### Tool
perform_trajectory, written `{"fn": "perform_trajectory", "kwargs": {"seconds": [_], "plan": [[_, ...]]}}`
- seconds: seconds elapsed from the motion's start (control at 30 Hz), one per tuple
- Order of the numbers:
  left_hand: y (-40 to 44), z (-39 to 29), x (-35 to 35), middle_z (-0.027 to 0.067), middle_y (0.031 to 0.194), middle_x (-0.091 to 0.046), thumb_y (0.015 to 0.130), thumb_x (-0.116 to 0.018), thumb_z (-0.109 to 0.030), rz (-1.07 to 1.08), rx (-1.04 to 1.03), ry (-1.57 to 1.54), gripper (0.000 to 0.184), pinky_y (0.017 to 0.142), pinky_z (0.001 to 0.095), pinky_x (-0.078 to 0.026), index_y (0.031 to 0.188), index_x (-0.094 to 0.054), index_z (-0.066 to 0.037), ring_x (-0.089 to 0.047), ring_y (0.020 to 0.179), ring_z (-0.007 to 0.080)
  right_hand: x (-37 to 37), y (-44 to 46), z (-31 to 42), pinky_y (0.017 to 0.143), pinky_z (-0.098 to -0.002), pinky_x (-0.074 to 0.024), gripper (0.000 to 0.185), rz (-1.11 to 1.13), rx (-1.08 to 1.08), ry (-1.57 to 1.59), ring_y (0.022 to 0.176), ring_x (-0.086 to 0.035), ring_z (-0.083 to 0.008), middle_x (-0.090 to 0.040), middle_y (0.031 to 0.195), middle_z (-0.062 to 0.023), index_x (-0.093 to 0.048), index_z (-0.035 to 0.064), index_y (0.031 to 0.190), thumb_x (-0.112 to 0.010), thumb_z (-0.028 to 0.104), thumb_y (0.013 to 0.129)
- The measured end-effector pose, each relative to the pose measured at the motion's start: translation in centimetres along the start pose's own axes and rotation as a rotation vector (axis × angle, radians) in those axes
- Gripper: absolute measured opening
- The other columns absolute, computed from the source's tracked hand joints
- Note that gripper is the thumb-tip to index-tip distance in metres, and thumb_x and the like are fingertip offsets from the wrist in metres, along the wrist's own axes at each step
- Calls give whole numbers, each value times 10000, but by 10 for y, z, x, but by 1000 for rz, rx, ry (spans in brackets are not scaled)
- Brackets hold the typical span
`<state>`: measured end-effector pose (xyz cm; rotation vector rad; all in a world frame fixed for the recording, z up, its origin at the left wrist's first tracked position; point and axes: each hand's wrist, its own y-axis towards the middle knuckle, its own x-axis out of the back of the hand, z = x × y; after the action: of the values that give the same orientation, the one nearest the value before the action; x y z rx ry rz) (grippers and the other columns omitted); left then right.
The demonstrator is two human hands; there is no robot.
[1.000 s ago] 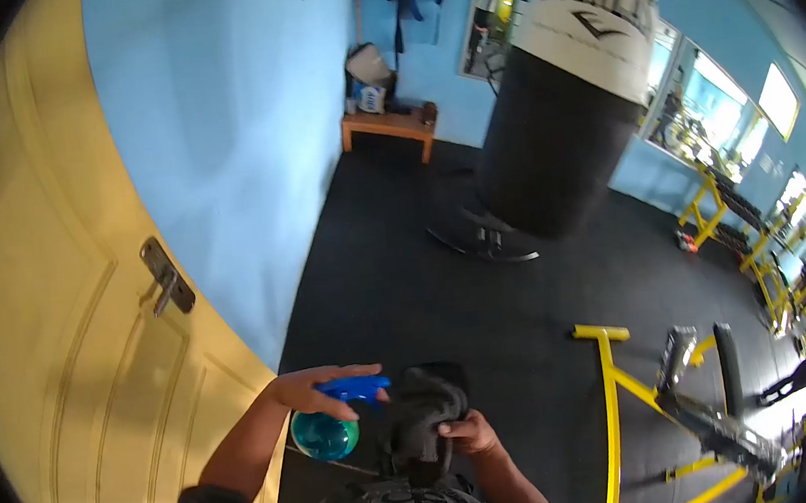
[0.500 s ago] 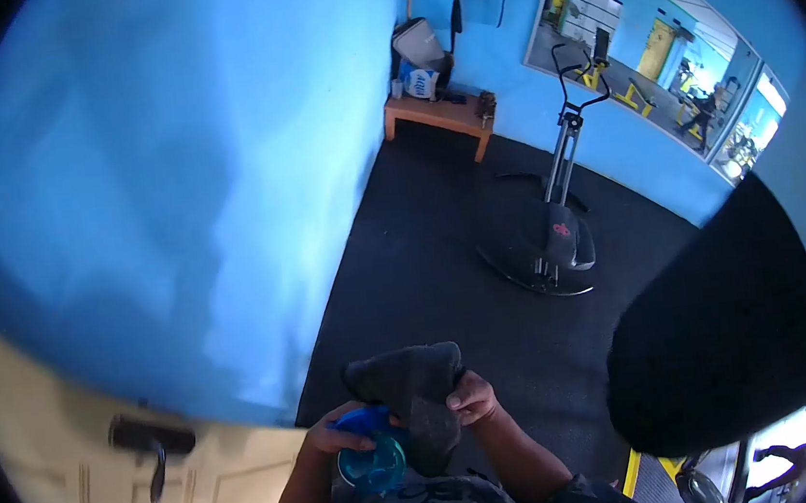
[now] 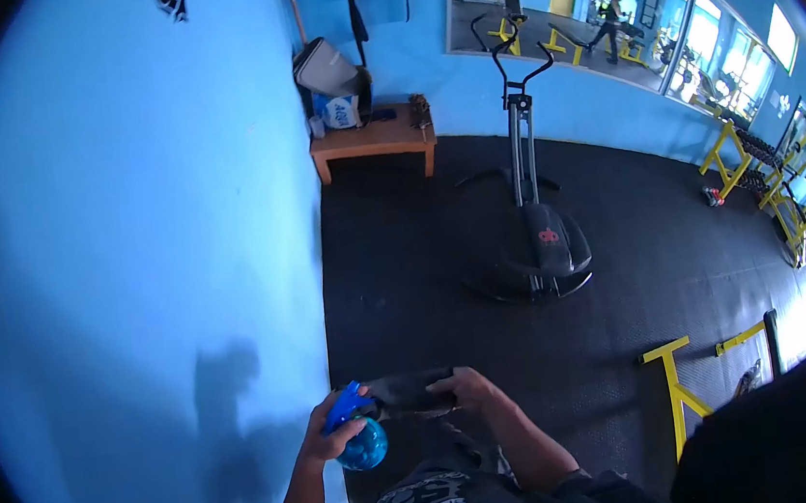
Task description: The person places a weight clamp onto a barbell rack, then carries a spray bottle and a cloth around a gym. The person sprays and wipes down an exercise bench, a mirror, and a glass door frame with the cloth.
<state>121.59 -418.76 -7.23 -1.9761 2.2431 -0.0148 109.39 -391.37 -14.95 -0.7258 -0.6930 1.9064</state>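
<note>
Left hand [image 3: 324, 436] curled closed round translucent teal, round plastic spray bottle with blue trigger head [image 3: 364, 446]; head end farther from torso, body nearer. Right hand [image 3: 472, 388] mostly closed, pinching right end of dark fabric cloth [image 3: 409, 393], long axis left-right, before torso.

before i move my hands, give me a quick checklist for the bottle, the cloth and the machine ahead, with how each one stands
1. Left hand on the spray bottle: ok, the fingers and thumb are around its blue top.
2. Right hand on the dark cloth: ok, it grips the right end.
3. Left hand also gripping the cloth: cannot tell, the bottle top hides that end.
4. Nozzle pointing away from the cloth: cannot tell, too small to make out.
5. Exercise machine apart from both hands: ok, it stands farther ahead on the floor.
</note>
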Motion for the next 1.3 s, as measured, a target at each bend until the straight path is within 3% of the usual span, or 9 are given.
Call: {"fn": "perform_trajectory", "kwargs": {"seconds": [0.17, 0.37, 0.5, 0.63, 0.7, 0.77, 0.97, 1.07, 1.3], "plan": [[108, 0, 43, 86, 1181, -624, 775, -731, -104, -62, -81, 356, 512, 951, 329, -442, 1271, -604, -87, -589, 1079, 188, 26, 84, 47, 789, -352, -565, 725, -423, 264, -307, 1009, -644, -264, -631, 1129, -207, -484, -109, 1242, -860, 173, 691], [228, -10, 72, 95, 1180, -649, 705, -749, -197, -200, -203, 358, 504, 1078, 445, -325, 1196, -664, -123, -532, 1178, 292, 61, 143, 192, 980, -373, -483, 1015, -326, 513, -521, 1195, -554, -291, -537, 1334, -214, -330, -38, 1456, -884, 196, 639], [316, -62, 78, 57, 1103, -702, 670, -738, -176, -144, -353, 605, 539, 1171, 527, -131, 1204, -674, -132, -392, 1359, 372, 69, 156, 291, 1010, -387, -458, 827, 50, 343, -673, 1196, -559, -307, -505, 1384, -194, -502, 45, 1374, -864, 187, 643], [402, -74, 110, 70, 1145, -685, 672, -745, -219, -58, -342, 753, 507, 1172, 500, -154, 1166, -699, -119, -291, 1436, 376, 84, 178, 361, 969, -398, -466, 465, -377, 452, -1258, 1150, -580, -297, -561, 1307, -201, -686, 90, 1144, -784, 131, 691], [444, -80, 132, 79, 1159, -666, 679, -752, -223, 70, -345, 289, 497, 1125, 488, -277, 1160, -699, -110, -393, 1375, 356, 112, 201, 397, 923, -403, -484, 392, -487, 623, -1351, 1118, -589, -293, -584, 1259, -210, -715, 101, 1085, -764, 106, 696], [483, -101, 158, 84, 1162, -657, 682, -753, -207, 114, -277, 213, 501, 1089, 468, -332, 1170, -692, -109, -455, 1318, 333, 147, 229, 434, 830, -362, -512, 277, -157, 947, -729, 956, -629, -248, -656, 1057, -156, -723, 66, 1006, -731, 106, 733], [633, -163, 196, 121, 1187, -560, 711, -746, -202, 318, -273, 126, 526, 915, 367, -461, 1217, -660, -87, -599, 1087, 274, 167, 291, 535, 712, -280, -487, 230, -290, 612, 36, 732, -595, -124, -651, 789, -43, -680, -16, 911, -752, 137, 755], [701, -164, 185, 91, 1038, -552, 702, -752, -229, 272, -314, -213, 559, 861, 354, -445, 1238, -651, -106, -569, 1021, 231, 156, 324, 577, 687, -278, -474, 244, -693, 568, -261, 714, -579, -122, -643, 774, -52, -675, -20, 906, -756, 159, 763], [856, -151, 206, 94, 1019, -509, 734, -727, -280, 597, -322, 387, 565, 834, 353, -423, 1255, -627, -87, -538, 944, 240, 139, 439, 660, 689, -293, -478, 360, -486, 457, 9, 781, -592, -157, -658, 879, -92, -673, -35, 988, -735, 287, 839]]}}
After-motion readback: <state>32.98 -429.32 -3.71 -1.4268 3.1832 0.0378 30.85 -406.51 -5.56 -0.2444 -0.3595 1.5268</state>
